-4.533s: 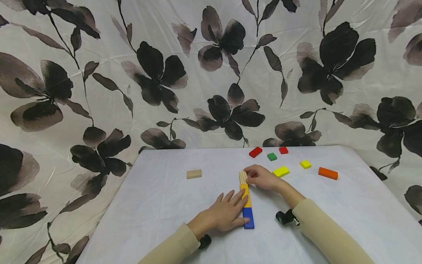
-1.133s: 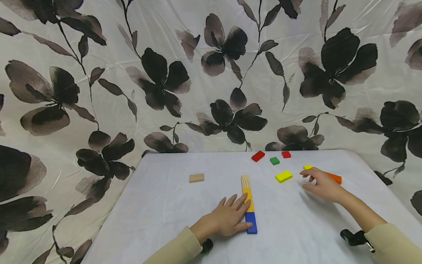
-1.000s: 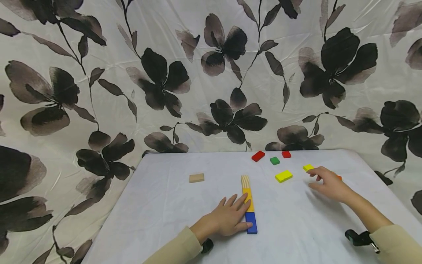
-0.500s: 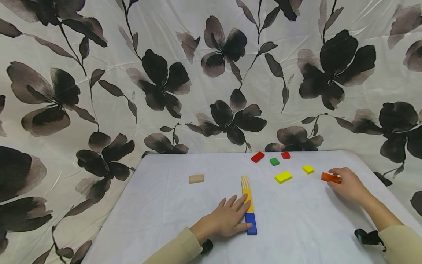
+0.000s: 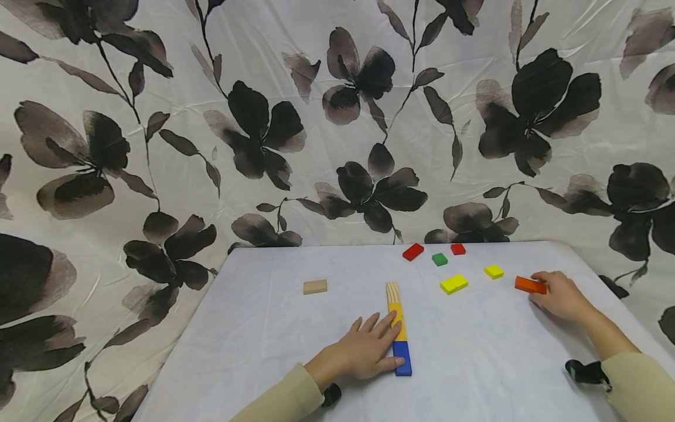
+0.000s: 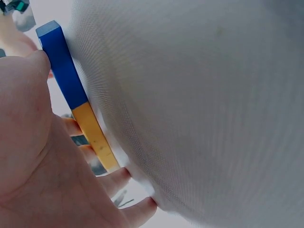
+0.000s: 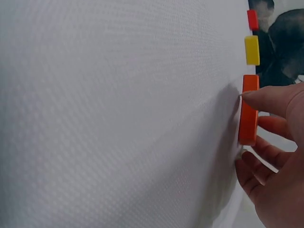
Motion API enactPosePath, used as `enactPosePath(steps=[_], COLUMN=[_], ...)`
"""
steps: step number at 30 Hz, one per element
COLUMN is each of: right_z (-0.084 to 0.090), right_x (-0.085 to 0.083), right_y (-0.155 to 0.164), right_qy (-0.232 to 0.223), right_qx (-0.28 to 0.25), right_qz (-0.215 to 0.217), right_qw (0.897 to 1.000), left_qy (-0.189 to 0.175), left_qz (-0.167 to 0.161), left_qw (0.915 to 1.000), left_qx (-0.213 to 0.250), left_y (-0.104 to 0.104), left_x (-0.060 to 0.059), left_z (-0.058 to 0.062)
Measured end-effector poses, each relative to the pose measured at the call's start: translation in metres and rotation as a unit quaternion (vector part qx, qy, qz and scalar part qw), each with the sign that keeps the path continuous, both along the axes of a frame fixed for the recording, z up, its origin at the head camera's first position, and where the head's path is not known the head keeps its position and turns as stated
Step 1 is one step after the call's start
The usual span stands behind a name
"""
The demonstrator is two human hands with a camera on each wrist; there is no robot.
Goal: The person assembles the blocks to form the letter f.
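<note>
A row of three blocks lies end to end on the white table (image 5: 295, 328): a blue block (image 5: 402, 358) nearest me, a yellow one (image 5: 396, 319), then a ridged wooden one (image 5: 391, 289). My left hand (image 5: 369, 349) lies flat beside the row with straight fingers against the blue block (image 6: 61, 71) and the yellow block (image 6: 95, 137). Far to the right, my right hand (image 5: 551, 292) pinches the near end of an orange block (image 5: 529, 285). In the right wrist view the thumb sits on one side of the orange block (image 7: 248, 109) and the fingers on the other.
Loose blocks lie on the far half of the table: a tan one (image 5: 314, 286) at left, a long red one (image 5: 413, 251), a green one (image 5: 439, 258), a small red one (image 5: 457, 249), a large yellow one (image 5: 454, 283) and a small yellow one (image 5: 493, 271). A floral cloth hangs behind.
My right hand left the far end of the row, travelled right past the yellow blocks and took hold of the orange block. The left hand has stayed on the row.
</note>
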State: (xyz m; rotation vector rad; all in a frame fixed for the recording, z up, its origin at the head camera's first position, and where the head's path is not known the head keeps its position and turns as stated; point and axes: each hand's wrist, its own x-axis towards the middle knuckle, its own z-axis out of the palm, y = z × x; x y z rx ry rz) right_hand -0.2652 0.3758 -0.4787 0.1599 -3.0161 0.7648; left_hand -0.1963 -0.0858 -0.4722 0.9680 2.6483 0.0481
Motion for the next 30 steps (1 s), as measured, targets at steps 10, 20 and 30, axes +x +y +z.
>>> enactPosePath(steps=[10,20,30], right_z=[-0.0051,-0.0035,-0.0055], right_x=[-0.0029,-0.0007,0.0030], right_y=[-0.0001,-0.0031,-0.0044], right_qy=[-0.004,-0.001,0.039], right_qx=[-0.010,-0.014,-0.001], right_qz=[0.005,-0.009,-0.014], right_qw=[1.000,1.000,0.999], left_qy=[0.001,0.005,0.002], left_qz=[-0.004,-0.003,-0.003], left_qw=[1.0000,1.0000,1.0000], left_qx=[0.006,0.001,0.001], left_y=[-0.0004,-0.0006,-0.0011], left_x=[0.0005,0.0011,-0.0001], left_z=[0.0006,0.0002,-0.0012])
